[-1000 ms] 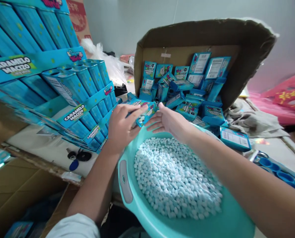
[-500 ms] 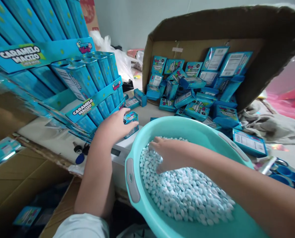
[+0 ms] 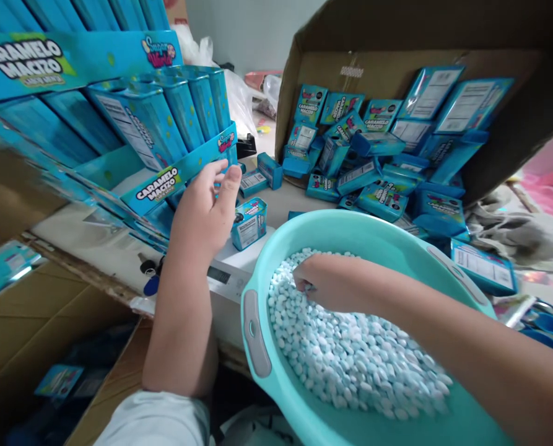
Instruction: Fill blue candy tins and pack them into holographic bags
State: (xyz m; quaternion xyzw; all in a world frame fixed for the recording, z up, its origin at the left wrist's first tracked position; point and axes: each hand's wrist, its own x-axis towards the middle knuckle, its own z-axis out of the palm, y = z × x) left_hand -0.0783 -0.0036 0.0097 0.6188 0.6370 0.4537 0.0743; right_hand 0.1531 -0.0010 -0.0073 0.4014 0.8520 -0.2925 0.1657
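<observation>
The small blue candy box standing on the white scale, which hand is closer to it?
Left. The left hand hovers open just beside the small blue candy box, apart from it. The right hand is down in the teal basin.

Smooth, seemingly plastic basin (image 3: 276, 260), matt chalky candies (image 3: 350, 359), glossy printed card boxes (image 3: 249, 224), rough brown corrugated carton (image 3: 397, 68).
</observation>
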